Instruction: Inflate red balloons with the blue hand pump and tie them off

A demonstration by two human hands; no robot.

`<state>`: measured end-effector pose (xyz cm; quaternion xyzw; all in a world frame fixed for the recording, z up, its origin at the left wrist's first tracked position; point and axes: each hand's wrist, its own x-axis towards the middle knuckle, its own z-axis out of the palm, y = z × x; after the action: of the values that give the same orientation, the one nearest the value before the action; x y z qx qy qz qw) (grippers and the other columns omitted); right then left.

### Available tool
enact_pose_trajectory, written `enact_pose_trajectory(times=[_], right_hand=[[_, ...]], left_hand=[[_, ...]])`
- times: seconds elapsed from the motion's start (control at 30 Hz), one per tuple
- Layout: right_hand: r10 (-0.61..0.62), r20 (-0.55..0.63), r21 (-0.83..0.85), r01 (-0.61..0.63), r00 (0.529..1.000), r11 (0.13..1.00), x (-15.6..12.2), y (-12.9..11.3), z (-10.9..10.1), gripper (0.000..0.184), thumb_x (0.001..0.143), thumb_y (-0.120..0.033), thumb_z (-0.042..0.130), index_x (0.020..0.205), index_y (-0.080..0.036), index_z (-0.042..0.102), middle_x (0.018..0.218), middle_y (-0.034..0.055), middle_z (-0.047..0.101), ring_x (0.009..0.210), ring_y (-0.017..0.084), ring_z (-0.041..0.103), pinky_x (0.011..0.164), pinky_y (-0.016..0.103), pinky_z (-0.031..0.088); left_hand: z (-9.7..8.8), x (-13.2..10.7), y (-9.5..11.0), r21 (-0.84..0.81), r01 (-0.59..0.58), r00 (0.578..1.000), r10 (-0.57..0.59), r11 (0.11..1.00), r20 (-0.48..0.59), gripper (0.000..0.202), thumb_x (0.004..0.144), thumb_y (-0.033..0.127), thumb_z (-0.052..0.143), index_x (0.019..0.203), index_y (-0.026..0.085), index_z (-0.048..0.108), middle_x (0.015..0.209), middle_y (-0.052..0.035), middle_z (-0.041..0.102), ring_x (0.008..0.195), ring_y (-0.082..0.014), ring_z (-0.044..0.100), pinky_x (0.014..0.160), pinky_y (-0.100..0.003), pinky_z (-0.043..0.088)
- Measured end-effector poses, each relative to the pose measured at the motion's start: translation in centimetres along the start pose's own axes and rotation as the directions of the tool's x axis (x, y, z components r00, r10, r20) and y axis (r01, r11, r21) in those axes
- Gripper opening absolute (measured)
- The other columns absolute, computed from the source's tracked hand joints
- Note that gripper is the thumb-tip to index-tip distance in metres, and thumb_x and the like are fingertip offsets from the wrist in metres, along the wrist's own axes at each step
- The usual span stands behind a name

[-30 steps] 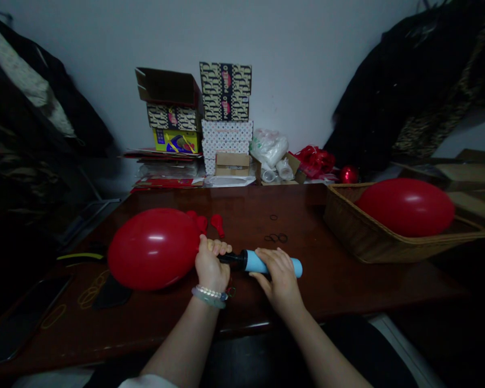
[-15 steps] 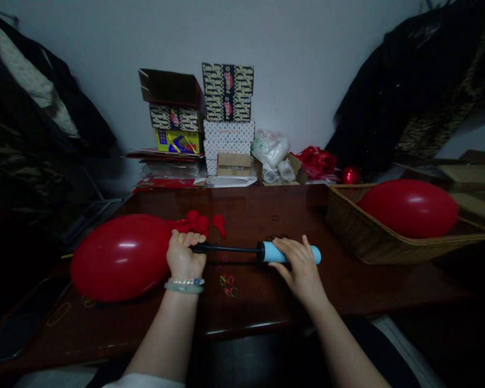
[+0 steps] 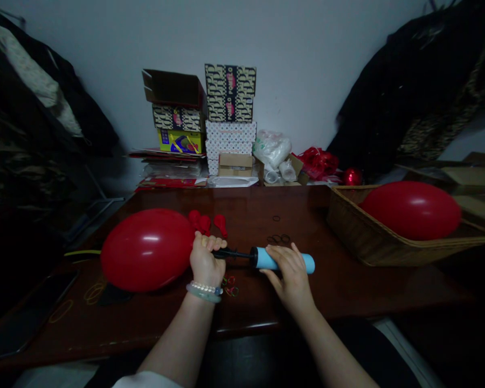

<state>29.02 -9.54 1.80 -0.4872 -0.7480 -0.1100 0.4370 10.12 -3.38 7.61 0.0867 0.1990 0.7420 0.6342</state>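
Note:
My left hand is closed around the neck of a large inflated red balloon, pinching it onto the black nozzle of a hand pump. The balloon lies to the left of that hand, resting on the table. My right hand grips the pump's light blue barrel from above, with the barrel's end showing past the fingers. Only a short length of the black rod shows between my hands. Several limp red balloons lie just beyond my left hand.
A woven basket at the right holds another inflated red balloon. Rubber bands are scattered on the dark wooden table. A phone lies at the left. Stacked boxes and plastic bags line the far edge.
The pump's black rod, long half a second ago, has slid into the blue barrel. My hands have moved closer together, as they were a second ago.

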Motion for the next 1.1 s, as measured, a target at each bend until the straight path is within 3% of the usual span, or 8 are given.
enact_pose_trajectory(times=[0.17, 0.3, 0.47, 0.77, 1.1], right_hand=[[0.016, 0.002, 0.041, -0.016, 1.0, 0.999, -0.3, -1.1, 1.0, 0.04, 0.086, -0.033, 0.06, 0.124, -0.022, 0.053, 0.117, 0.0084, 0.065, 0.11, 0.024, 0.058, 0.105, 0.053, 0.036], [0.009, 0.009, 0.052, -0.009, 1.0, 0.999, -0.2, -1.2, 1.1, 0.04, 0.086, -0.033, 0.062, 0.124, -0.022, 0.054, 0.117, 0.0079, 0.065, 0.11, 0.023, 0.058, 0.105, 0.052, 0.037], [-0.029, 0.025, 0.048, 0.028, 0.999, 0.998, 0.3, -0.5, 0.7, 0.044, 0.086, -0.035, 0.061, 0.127, -0.023, 0.052, 0.119, 0.0086, 0.064, 0.111, 0.024, 0.058, 0.106, 0.053, 0.035], [-0.041, 0.038, -0.027, 0.042, 0.998, 0.999, 0.9, 2.1, -1.6, 0.044, 0.086, -0.039, 0.061, 0.127, -0.024, 0.053, 0.121, 0.0085, 0.063, 0.112, 0.024, 0.058, 0.109, 0.058, 0.028], [-0.009, 0.016, -0.006, 0.009, 1.0, 1.0, 0.2, 1.6, -0.7, 0.044, 0.084, -0.035, 0.064, 0.125, -0.023, 0.053, 0.121, 0.0071, 0.063, 0.112, 0.024, 0.057, 0.107, 0.054, 0.035]], left_hand=[[-0.1, -1.0, -1.9, 0.05, 0.02, 1.0, -0.02, 0.999, 0.006, 0.047, 0.092, 0.031, 0.051, 0.055, 0.02, 0.025, 0.046, 0.0071, 0.026, 0.04, -0.0071, 0.029, 0.047, -0.024, 0.031], [-0.2, -1.1, -2.2, 0.058, 0.001, 1.0, 0.0, 0.998, -0.005, 0.046, 0.092, 0.031, 0.051, 0.055, 0.02, 0.025, 0.046, 0.0071, 0.025, 0.04, -0.0069, 0.029, 0.047, -0.024, 0.031], [0.1, -0.4, -0.6, 0.065, -0.047, 0.999, 0.045, 0.997, 0.024, 0.045, 0.092, 0.033, 0.051, 0.056, 0.02, 0.027, 0.046, 0.0072, 0.026, 0.04, -0.0071, 0.031, 0.046, -0.024, 0.031], [0.2, 1.4, 3.8, 0.005, -0.098, 0.994, 0.098, 0.995, -0.039, 0.042, 0.095, 0.025, 0.041, 0.056, 0.02, 0.023, 0.043, 0.0074, 0.027, 0.037, -0.007, 0.03, 0.044, -0.023, 0.03], [0.0, 0.9, 2.5, 0.007, -0.087, 0.996, 0.087, 0.996, -0.02, 0.045, 0.095, 0.028, 0.043, 0.056, 0.02, 0.023, 0.044, 0.0073, 0.026, 0.038, -0.0069, 0.03, 0.045, -0.023, 0.031]])
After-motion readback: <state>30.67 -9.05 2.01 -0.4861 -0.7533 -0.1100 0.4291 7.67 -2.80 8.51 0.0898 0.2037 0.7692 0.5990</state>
